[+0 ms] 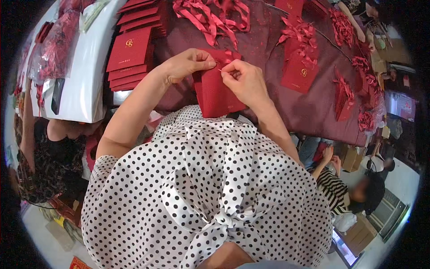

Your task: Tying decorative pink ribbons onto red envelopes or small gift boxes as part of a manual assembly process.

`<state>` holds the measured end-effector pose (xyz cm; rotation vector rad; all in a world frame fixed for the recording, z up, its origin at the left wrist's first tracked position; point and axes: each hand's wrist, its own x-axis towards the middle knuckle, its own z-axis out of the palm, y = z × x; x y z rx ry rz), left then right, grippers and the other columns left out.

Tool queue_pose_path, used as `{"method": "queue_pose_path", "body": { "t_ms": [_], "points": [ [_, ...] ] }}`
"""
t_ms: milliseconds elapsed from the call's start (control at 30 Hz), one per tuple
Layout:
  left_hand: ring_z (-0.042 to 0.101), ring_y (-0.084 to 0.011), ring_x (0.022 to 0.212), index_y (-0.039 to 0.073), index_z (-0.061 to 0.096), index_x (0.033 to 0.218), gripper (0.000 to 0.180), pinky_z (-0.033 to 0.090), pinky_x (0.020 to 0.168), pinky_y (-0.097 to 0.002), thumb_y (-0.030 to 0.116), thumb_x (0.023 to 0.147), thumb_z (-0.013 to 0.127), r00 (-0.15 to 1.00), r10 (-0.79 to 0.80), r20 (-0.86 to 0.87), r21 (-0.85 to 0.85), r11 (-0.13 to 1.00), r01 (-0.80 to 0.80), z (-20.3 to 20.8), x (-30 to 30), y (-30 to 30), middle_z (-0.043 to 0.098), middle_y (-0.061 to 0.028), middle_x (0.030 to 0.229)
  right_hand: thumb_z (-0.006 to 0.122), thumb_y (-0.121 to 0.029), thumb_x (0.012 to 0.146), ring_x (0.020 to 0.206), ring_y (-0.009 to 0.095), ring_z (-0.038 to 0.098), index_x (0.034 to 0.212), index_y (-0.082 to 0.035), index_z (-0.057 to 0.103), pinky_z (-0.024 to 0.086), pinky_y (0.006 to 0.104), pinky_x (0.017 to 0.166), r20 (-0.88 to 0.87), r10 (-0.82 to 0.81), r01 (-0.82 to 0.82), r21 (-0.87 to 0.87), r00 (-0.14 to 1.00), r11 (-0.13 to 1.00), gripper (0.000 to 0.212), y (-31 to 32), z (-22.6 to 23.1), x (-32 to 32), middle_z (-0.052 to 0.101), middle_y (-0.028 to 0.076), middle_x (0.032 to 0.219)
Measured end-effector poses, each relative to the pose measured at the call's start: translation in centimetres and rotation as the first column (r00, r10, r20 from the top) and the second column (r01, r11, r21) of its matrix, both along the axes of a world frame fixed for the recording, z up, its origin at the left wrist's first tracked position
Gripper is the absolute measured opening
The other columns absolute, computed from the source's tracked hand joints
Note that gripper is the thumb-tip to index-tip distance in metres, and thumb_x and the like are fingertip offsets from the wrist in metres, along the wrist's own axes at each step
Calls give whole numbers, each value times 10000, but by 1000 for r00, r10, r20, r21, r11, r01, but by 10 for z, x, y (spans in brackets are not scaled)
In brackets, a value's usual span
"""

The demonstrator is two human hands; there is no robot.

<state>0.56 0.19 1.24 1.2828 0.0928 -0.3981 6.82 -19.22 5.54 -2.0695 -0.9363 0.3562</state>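
Observation:
At the near edge of the table, a red paper gift bag [218, 96] stands between my hands, slightly tilted. My left hand [191, 63] is closed in a pinch on the bag's upper left edge. My right hand [245, 80] is closed at the bag's upper right, thumb and forefinger pinching something thin with a small pale tip; its kind is too small to make out. Behind the fingers a bit of shiny red ribbon [229, 57] shows at the bag's top. Loose red ribbons [210, 20] lie on the cloth beyond my hands.
Stacked flat red bags [130, 51] lie to the left. Bags with ribbon handles [301, 71] are on the dark red tablecloth [277, 103] to the right. A white table [85, 85] at far left bears a clear plastic bag of red material [56, 49]. Other people sit on both sides.

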Motion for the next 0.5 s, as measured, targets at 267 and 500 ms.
{"method": "queue_pose_path", "body": {
  "t_ms": [267, 500],
  "points": [
    [466, -29, 725, 54, 585, 830, 150, 371, 652, -184, 202, 853, 601, 996, 35, -79, 172, 985, -21, 20, 5, -7, 542, 78, 757, 612, -76, 725, 684, 303, 591, 750, -43, 588, 477, 368, 598, 262, 65, -84, 61, 963, 995, 48, 0, -7, 3, 591, 138, 745],
    [436, -38, 589, 69, 575, 790, 153, 359, 546, -187, 196, 876, 573, 996, 70, -60, 87, 994, -64, -4, 8, -6, 511, 64, 671, 584, -69, 746, 715, 348, 582, 751, -2, 551, 468, 421, 628, 68, 44, -53, 135, 997, 989, 75, 2, -4, 3, 580, 165, 751]
  ]
}}
